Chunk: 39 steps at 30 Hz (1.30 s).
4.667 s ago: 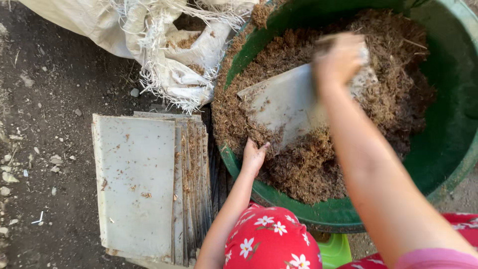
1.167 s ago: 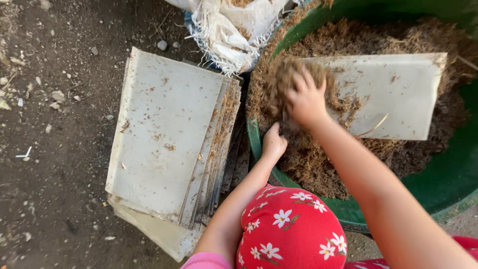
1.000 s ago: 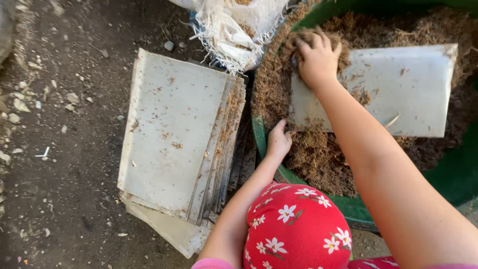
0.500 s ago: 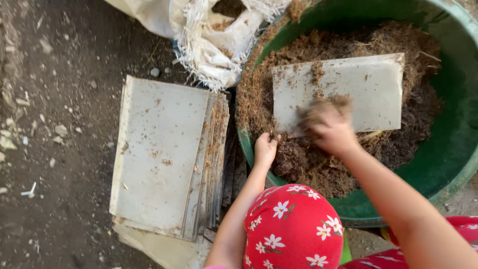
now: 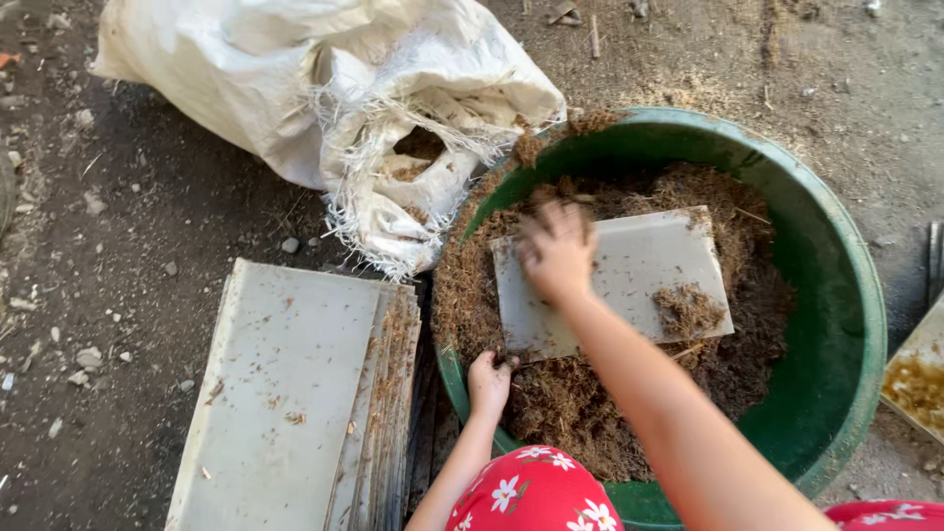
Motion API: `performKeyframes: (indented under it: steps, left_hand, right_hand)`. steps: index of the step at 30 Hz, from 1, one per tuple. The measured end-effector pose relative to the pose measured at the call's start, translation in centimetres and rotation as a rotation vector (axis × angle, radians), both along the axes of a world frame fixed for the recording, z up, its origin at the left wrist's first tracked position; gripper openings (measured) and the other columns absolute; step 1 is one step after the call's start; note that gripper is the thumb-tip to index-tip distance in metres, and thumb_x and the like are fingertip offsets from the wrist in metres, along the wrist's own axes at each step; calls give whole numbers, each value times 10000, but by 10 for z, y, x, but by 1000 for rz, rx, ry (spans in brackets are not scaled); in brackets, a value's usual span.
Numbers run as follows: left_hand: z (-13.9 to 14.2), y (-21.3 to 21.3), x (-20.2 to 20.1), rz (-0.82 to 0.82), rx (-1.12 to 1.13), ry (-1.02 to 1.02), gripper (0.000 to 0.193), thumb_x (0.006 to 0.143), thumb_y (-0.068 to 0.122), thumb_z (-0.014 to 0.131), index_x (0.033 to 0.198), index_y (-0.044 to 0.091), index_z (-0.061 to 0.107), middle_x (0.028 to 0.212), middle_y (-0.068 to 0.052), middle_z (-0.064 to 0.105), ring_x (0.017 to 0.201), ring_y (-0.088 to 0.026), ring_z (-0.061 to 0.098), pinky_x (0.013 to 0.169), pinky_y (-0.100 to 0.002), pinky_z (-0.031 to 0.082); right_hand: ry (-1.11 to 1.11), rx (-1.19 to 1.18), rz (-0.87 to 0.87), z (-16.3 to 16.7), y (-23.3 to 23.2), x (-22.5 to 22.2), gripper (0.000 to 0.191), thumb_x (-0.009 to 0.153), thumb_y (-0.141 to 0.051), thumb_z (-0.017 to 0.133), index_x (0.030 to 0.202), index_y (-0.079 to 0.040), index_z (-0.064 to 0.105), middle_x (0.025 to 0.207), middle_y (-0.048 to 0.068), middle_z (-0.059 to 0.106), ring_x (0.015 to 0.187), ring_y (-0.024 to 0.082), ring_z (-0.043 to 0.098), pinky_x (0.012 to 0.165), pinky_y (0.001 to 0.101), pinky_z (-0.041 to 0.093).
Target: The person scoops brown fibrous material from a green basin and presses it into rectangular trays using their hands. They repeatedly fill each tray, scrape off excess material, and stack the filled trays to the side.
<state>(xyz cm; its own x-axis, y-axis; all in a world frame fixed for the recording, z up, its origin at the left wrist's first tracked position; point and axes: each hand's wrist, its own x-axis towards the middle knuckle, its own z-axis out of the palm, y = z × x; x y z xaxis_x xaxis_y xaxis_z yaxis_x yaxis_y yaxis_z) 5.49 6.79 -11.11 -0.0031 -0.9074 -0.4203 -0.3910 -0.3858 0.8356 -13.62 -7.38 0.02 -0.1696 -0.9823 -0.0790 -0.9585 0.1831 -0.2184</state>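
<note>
A big green tub [image 5: 846, 295] holds brown fibrous material [image 5: 580, 413]. A flat white rectangular board [image 5: 639, 270] lies on top of the fibre, with a small clump of fibre on its right part. My right hand [image 5: 556, 251], blurred, rests fingers spread on the board's left end. My left hand [image 5: 489, 382] grips the board's near left corner at the tub's rim. My knee in red flowered cloth [image 5: 536, 492] is at the bottom.
A stack of white boards [image 5: 295, 393] lies on the dirt left of the tub. An open white woven sack [image 5: 324, 108] with fibre inside lies behind it. Another board with crumbs [image 5: 919, 379] shows at the right edge. Small stones dot the ground.
My right hand has swept back and forth across the board, from its top left to its near edge and back up. Most fibre has been brushed off the board. My left hand stayed at the corner.
</note>
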Motion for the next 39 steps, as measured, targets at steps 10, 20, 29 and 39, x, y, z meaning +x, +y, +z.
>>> performKeyframes:
  steps: [10, 20, 29, 39]
  left_hand:
    - [-5, -3, 1, 75, 107, 183, 447, 838, 111, 770, 1199, -121, 646, 1164, -226, 739, 1056, -282, 677, 921, -351, 523]
    - [30, -16, 1, 157, 278, 540, 623, 999, 445, 759, 1146, -135, 583, 979, -152, 604, 881, -267, 564, 817, -419, 450]
    - [50, -18, 0, 49, 130, 553, 371, 939, 345, 759, 976, 6, 612, 796, 15, 566, 663, -87, 485, 592, -267, 446]
    - [61, -19, 1, 31, 240, 390, 502, 942, 300, 738, 1249, -62, 577, 889, -16, 602, 698, -86, 550, 605, -238, 484]
  right_hand:
    - [22, -222, 359, -40, 174, 5, 530, 922, -413, 592, 1444, -446, 509, 1580, 120, 382, 1492, 382, 259, 1178, 735, 43]
    - [-169, 332, -493, -43, 283, -41, 839, 944, -677, 484, 1605, -436, 28, 1670, 213, -179, 1519, 459, -93, 1120, 789, -26]
    - [-102, 768, -6, -33, 252, 46, 876, 940, -675, 618, 1629, -399, 153, 1678, 252, -197, 1520, 554, -46, 1150, 798, 150]
    - [-227, 509, -4, -59, 290, 12, 551, 902, -334, 653, 1439, -343, 529, 1646, 217, 214, 1393, 534, 391, 1022, 510, 565]
